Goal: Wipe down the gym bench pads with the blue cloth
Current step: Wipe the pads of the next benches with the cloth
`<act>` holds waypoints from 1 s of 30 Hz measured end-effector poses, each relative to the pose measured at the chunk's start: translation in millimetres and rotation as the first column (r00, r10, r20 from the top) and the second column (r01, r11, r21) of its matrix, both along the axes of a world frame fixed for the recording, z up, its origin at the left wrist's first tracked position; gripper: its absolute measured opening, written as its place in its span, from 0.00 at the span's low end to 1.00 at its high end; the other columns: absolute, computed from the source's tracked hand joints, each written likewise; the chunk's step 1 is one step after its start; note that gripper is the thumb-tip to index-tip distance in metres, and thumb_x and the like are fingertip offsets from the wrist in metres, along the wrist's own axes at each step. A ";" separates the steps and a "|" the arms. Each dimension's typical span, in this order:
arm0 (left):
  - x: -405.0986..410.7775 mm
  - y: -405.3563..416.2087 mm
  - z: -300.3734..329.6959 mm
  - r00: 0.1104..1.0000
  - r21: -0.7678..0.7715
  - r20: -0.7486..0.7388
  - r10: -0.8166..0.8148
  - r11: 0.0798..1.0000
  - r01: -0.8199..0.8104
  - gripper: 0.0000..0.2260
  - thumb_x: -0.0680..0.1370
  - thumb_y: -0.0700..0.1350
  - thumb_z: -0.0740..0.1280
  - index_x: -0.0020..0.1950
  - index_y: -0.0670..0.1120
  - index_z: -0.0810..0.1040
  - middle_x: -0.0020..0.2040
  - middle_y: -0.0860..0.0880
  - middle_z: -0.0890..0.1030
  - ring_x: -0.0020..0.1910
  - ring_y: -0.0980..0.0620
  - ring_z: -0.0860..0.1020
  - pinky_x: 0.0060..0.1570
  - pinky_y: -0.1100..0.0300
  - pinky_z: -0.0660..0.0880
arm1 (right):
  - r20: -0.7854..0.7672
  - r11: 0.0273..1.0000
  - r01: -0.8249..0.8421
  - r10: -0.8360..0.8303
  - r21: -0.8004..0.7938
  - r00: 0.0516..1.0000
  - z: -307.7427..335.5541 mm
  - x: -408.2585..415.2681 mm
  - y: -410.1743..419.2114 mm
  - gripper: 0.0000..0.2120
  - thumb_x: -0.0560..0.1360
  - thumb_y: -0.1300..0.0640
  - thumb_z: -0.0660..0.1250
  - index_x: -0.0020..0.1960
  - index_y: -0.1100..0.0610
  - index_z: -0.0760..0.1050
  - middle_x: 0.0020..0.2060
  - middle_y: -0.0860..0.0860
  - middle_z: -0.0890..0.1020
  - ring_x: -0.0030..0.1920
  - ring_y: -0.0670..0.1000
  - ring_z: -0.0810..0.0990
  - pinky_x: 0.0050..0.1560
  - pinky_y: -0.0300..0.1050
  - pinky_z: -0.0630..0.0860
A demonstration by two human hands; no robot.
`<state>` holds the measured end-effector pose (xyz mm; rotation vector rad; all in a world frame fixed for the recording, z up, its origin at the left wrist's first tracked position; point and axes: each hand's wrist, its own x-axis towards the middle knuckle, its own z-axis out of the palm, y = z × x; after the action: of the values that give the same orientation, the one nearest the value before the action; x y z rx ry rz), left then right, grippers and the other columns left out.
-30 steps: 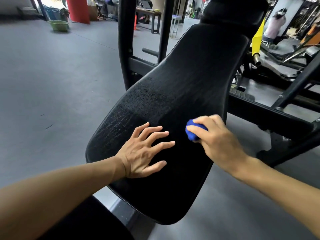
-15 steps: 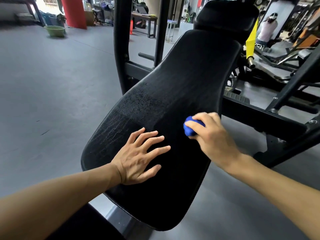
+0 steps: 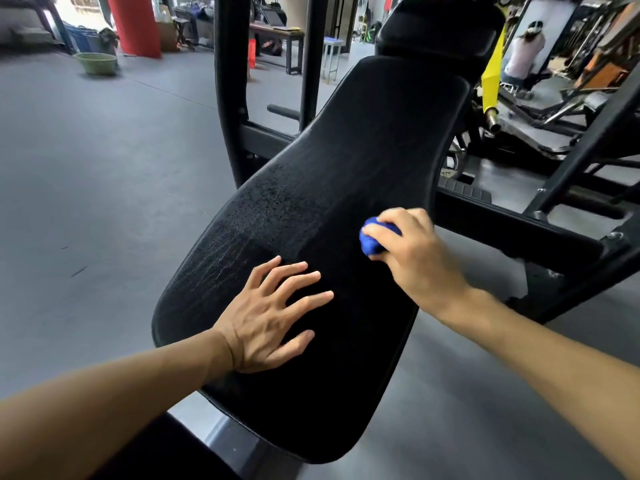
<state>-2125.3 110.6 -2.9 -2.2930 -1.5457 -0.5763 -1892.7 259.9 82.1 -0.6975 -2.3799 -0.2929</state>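
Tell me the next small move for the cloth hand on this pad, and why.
Probably sweep the right hand and its balled cloth leftward across the pad. The cloth sits near the pad's right edge, while a speckled, streaky patch lies to its left, above the left hand, which rests flat on the pad.
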 end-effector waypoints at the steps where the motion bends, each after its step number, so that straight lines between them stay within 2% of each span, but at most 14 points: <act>1: 0.2 -0.1 0.1 1.000 0.000 -0.002 -0.002 1.000 0.002 0.26 0.79 0.60 0.64 0.76 0.54 0.72 0.75 0.47 0.71 0.77 0.42 0.65 0.74 0.35 0.59 | -0.008 1.000 -0.007 0.007 -0.022 1.000 2.9 -19.0 6.1 0.17 0.68 0.64 0.78 0.56 0.55 0.81 0.55 0.51 0.78 0.53 0.56 0.73 0.46 0.53 0.80; 5: 0.3 0.1 -0.6 1.000 0.005 -0.001 -0.001 1.000 0.001 0.26 0.79 0.59 0.64 0.76 0.54 0.72 0.75 0.47 0.71 0.77 0.42 0.66 0.74 0.35 0.60 | -0.006 0.994 -0.021 0.021 -0.112 1.000 13.3 -59.8 22.4 0.16 0.69 0.64 0.77 0.55 0.56 0.80 0.54 0.51 0.78 0.53 0.57 0.73 0.45 0.54 0.80; 9: -0.7 0.9 -0.8 1.000 0.004 0.001 0.005 1.000 -0.005 0.26 0.79 0.59 0.64 0.76 0.55 0.72 0.75 0.47 0.71 0.78 0.43 0.65 0.74 0.35 0.59 | 0.002 0.997 -0.037 0.038 -0.061 0.999 11.6 0.2 14.6 0.19 0.69 0.64 0.78 0.59 0.56 0.81 0.56 0.52 0.78 0.54 0.58 0.74 0.56 0.51 0.77; 12: -0.9 0.7 -1.3 1.000 -0.002 0.006 0.005 1.000 -0.005 0.26 0.79 0.60 0.64 0.77 0.55 0.71 0.76 0.47 0.71 0.78 0.43 0.65 0.75 0.35 0.58 | -0.002 1.000 0.004 -0.004 -0.031 1.000 8.2 42.3 9.3 0.19 0.69 0.64 0.78 0.59 0.58 0.82 0.56 0.53 0.79 0.54 0.58 0.75 0.58 0.47 0.74; 16: 1.7 1.2 -1.2 1.000 -0.003 0.012 0.008 1.000 -0.008 0.26 0.78 0.59 0.64 0.76 0.54 0.72 0.75 0.47 0.71 0.78 0.43 0.65 0.75 0.35 0.58 | -0.027 1.000 0.011 -0.011 -0.007 1.000 12.0 4.2 26.7 0.18 0.68 0.64 0.78 0.57 0.58 0.82 0.54 0.53 0.79 0.54 0.58 0.75 0.55 0.47 0.76; 19: 1.7 0.5 -0.1 1.000 0.000 -0.001 0.006 1.000 -0.006 0.27 0.78 0.59 0.65 0.76 0.54 0.72 0.75 0.47 0.71 0.78 0.42 0.65 0.74 0.35 0.59 | -0.087 0.997 -0.002 -0.006 -0.082 0.996 22.2 -43.7 43.7 0.17 0.67 0.64 0.79 0.55 0.58 0.82 0.52 0.53 0.80 0.53 0.58 0.76 0.49 0.51 0.79; 21: 0.3 0.4 -0.1 1.000 0.003 -0.001 0.003 1.000 -0.003 0.27 0.78 0.59 0.65 0.76 0.54 0.72 0.75 0.47 0.71 0.78 0.42 0.65 0.74 0.35 0.59 | -0.091 0.994 -0.015 0.005 -0.106 0.996 23.8 -47.4 44.2 0.18 0.68 0.65 0.78 0.56 0.58 0.82 0.53 0.53 0.79 0.53 0.58 0.75 0.50 0.47 0.77; 24: -0.5 0.2 -0.7 1.000 0.006 -0.001 0.008 1.000 -0.008 0.27 0.78 0.59 0.65 0.77 0.54 0.71 0.75 0.47 0.71 0.78 0.42 0.65 0.74 0.35 0.60 | -0.054 0.996 -0.035 0.031 -0.078 0.998 17.9 -11.4 33.0 0.19 0.69 0.64 0.78 0.59 0.58 0.82 0.55 0.53 0.79 0.53 0.57 0.74 0.57 0.43 0.73; 27: -2.2 -0.5 -0.7 1.000 0.001 -0.001 0.008 1.000 -0.008 0.27 0.78 0.59 0.65 0.77 0.55 0.71 0.76 0.47 0.71 0.78 0.43 0.64 0.74 0.35 0.59 | -0.026 0.999 -0.008 0.007 -0.045 1.000 13.7 28.2 22.2 0.20 0.69 0.63 0.79 0.60 0.58 0.82 0.55 0.53 0.79 0.53 0.56 0.75 0.60 0.34 0.66; 30: -1.5 -1.4 -2.0 1.000 -0.006 0.001 0.006 1.000 -0.006 0.27 0.78 0.60 0.65 0.77 0.55 0.71 0.76 0.47 0.71 0.78 0.43 0.64 0.75 0.35 0.58 | -0.003 1.000 0.010 -0.010 -0.005 1.000 13.6 33.7 22.8 0.19 0.69 0.62 0.79 0.59 0.59 0.82 0.54 0.52 0.79 0.53 0.55 0.74 0.59 0.35 0.67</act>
<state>-2126.8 109.2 -4.9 -2.2919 -1.5565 -0.5715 -1859.0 282.7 95.7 -0.7116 -2.3762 -0.2902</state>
